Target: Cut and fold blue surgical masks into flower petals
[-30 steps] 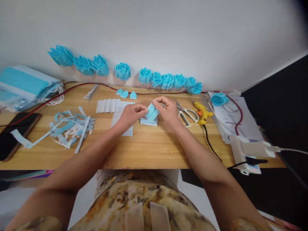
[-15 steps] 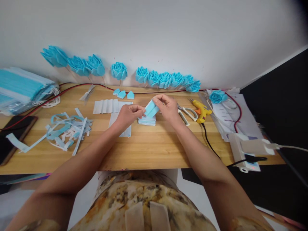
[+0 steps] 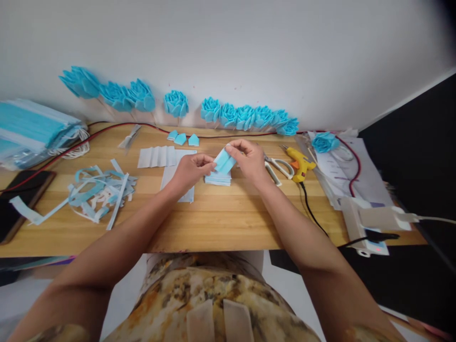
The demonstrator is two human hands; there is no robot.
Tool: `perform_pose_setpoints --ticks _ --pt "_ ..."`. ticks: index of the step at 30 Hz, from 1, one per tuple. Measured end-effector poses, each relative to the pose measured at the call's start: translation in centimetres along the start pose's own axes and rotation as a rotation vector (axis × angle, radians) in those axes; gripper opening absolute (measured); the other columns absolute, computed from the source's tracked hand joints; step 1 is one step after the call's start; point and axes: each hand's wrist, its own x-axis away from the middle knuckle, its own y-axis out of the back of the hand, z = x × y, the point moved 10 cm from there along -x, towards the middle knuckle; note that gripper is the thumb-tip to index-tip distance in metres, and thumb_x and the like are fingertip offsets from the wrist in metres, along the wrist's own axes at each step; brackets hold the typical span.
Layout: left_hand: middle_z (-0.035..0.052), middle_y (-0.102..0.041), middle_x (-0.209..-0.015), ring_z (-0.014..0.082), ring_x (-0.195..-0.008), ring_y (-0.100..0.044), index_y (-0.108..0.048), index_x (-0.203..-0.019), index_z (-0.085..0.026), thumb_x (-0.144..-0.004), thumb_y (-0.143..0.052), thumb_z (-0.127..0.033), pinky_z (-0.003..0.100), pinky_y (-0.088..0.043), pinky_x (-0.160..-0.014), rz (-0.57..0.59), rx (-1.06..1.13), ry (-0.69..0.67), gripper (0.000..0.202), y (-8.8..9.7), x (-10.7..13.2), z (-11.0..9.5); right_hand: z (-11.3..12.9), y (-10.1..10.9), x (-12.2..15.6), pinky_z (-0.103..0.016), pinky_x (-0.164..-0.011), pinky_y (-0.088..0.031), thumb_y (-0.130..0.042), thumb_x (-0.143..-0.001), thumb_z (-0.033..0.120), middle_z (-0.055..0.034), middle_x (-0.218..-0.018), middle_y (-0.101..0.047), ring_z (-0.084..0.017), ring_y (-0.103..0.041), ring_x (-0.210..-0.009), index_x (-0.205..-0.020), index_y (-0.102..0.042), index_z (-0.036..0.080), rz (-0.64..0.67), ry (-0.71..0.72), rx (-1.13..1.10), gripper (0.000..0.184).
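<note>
A small light-blue piece of mask fabric (image 3: 224, 160) is held between both hands above the middle of the wooden table (image 3: 213, 218). My left hand (image 3: 190, 170) pinches its lower left end. My right hand (image 3: 248, 160) pinches its upper right end with thumb and fingers. Directly beneath lies a small stack of cut blue pieces (image 3: 218, 178). White pleated mask sheets (image 3: 156, 156) lie flat just left of my left hand.
Blue fabric roses (image 3: 245, 118) line the wall. Three small blue petals (image 3: 183, 138) lie behind. Scissors (image 3: 276, 167) and a yellow glue gun (image 3: 299, 164) sit to the right, near papers and a power strip (image 3: 366, 223). Cut strips (image 3: 99, 190), a phone (image 3: 21, 194) and stacked masks (image 3: 32, 130) are left.
The hands and the blue piece have barely moved; the piece sits slightly higher than a second ago. The view has shifted a little.
</note>
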Motion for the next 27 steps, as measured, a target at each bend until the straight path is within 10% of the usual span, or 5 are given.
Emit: perform_pose_setpoints --ticks 22,27 --pt "0.0049 -0.074 -0.091 0.0167 -0.080 -0.064 -0.073 -0.089 -0.018 -0.075 -0.072 -0.037 0.027 -0.048 -0.073 -0.069 -0.114 -0.176 0.023 1.0 0.0 -2.0 2.0 -1.1 0.9 -0.031 -0.077 -0.049 -0.063 -0.088 0.036 -0.0015 -0.081 -0.072 -0.017 -0.064 -0.077 -0.078 -0.068 0.021 0.041 0.114 0.141 0.019" --pt "0.0004 -0.066 -0.072 0.0150 -0.072 -0.058 -0.068 -0.074 -0.018 -0.072 -0.075 -0.037 0.027 -0.045 -0.070 -0.023 -0.110 -0.164 0.020 0.1 0.1 -1.5 3.7 -3.0 2.0 -0.036 -0.085 -0.047 -0.062 -0.091 0.035 -0.0033 -0.084 -0.074 -0.021 -0.065 -0.085 -0.079 -0.071 0.023 0.132 0.258 0.283 0.019"
